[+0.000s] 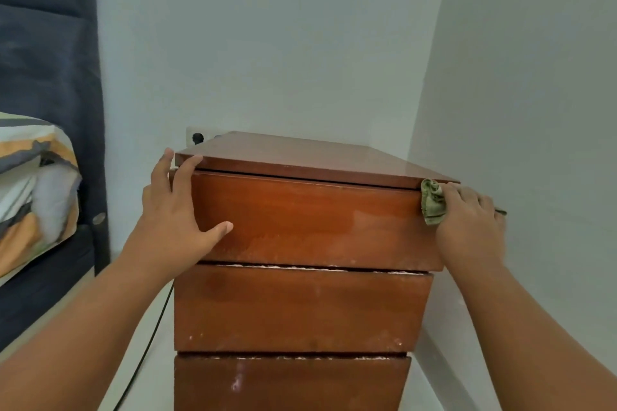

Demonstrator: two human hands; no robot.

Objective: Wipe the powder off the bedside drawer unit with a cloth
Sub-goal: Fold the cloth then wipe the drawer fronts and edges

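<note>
A reddish-brown wooden bedside drawer unit (300, 304) with three drawer fronts stands in a white corner. The top drawer (317, 220) sticks out a little. White powder lies in the gaps under the top and middle drawers and as faint smears and specks on the fronts. My left hand (177, 207) rests flat on the top drawer's left front corner, fingers apart, thumb on the front. My right hand (467, 223) presses a crumpled green cloth (432, 202) against the top drawer's right edge, just under the top board.
A bed with a dark blue headboard (50, 77) and a striped pillow (33, 183) is at the left. A wall socket (197, 137) sits behind the unit's left back corner. A black cable (147, 344) runs down the floor on the left. The right wall (534, 110) is close to the unit.
</note>
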